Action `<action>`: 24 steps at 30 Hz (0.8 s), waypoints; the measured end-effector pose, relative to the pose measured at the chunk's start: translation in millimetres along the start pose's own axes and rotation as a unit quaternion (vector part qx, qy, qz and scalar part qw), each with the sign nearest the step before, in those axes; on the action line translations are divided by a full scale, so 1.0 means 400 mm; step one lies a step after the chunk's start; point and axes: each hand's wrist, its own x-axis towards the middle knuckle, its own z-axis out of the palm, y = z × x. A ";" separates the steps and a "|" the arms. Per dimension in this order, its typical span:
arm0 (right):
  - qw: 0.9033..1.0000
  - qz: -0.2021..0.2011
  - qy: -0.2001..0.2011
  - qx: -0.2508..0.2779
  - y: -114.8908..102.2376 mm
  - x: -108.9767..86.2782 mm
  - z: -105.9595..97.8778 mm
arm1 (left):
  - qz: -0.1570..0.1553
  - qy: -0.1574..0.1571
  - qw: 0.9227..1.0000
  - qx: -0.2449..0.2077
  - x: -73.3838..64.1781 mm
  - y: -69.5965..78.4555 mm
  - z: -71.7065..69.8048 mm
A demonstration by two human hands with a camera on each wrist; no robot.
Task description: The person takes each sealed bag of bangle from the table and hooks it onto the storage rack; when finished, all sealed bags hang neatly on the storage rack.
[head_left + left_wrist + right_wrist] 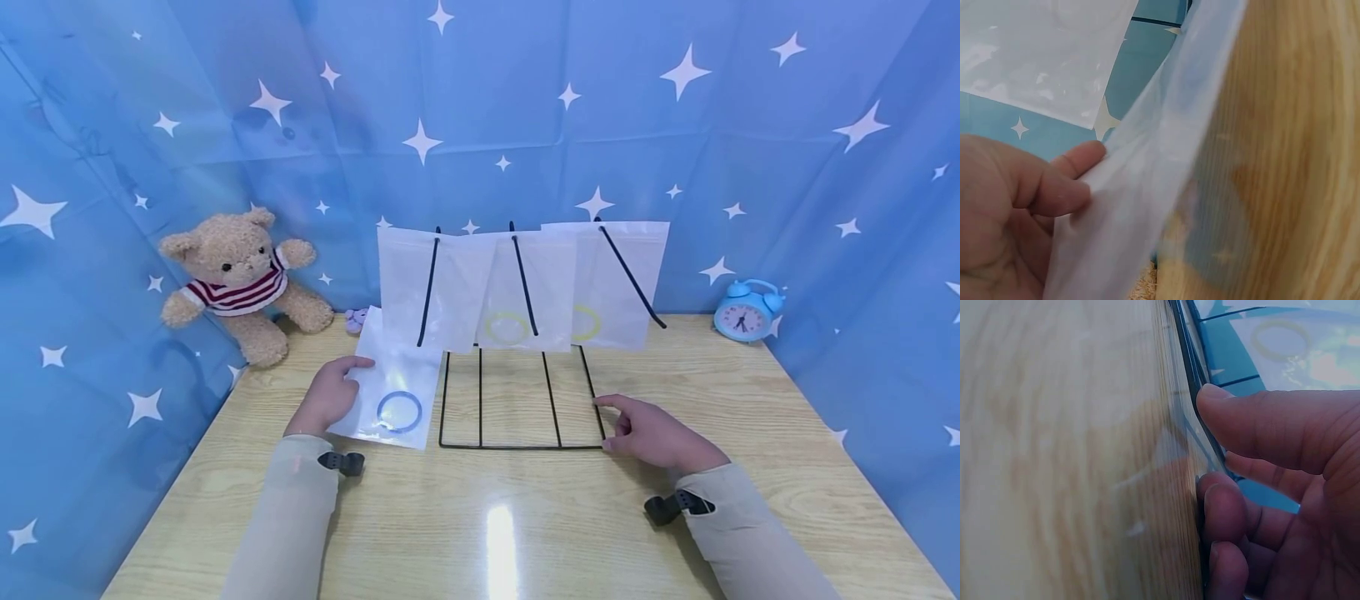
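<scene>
My left hand (330, 396) pinches the left edge of a white zip bag (386, 362) with a blue ring (400, 412) inside. In the left wrist view, thumb and finger (1063, 197) meet at the bag's edge (1129, 194). A black wire rack (517, 447) stands on the table, its base wires flat and three prongs slanting toward me. My right hand (652, 429) holds the right side of the base; in the right wrist view the thumb (1229, 419) presses the black wire (1186, 356). Three white bags hang on the prongs: left (401, 283), middle (551, 275) and right (641, 275).
Yellow rings (507, 328) show in the middle and right bags. A teddy bear (240, 287) sits at the back left, with a small purple toy (356, 321) near it. A blue alarm clock (742, 312) stands at the back right. Starred blue cloth (495, 100) surrounds the table (420, 525).
</scene>
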 end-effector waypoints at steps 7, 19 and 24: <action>1.000 0.000 0.000 -0.001 0.000 0.002 0.000 | 0.028 0.064 0.997 -0.035 -0.002 0.005 -0.001; 1.000 0.003 0.001 -0.007 0.005 0.007 0.000 | 0.068 0.247 0.960 -0.117 -0.012 0.015 0.004; 1.000 -0.001 0.002 -0.009 0.005 0.006 -0.001 | 0.077 0.323 0.930 -0.155 -0.015 0.014 0.004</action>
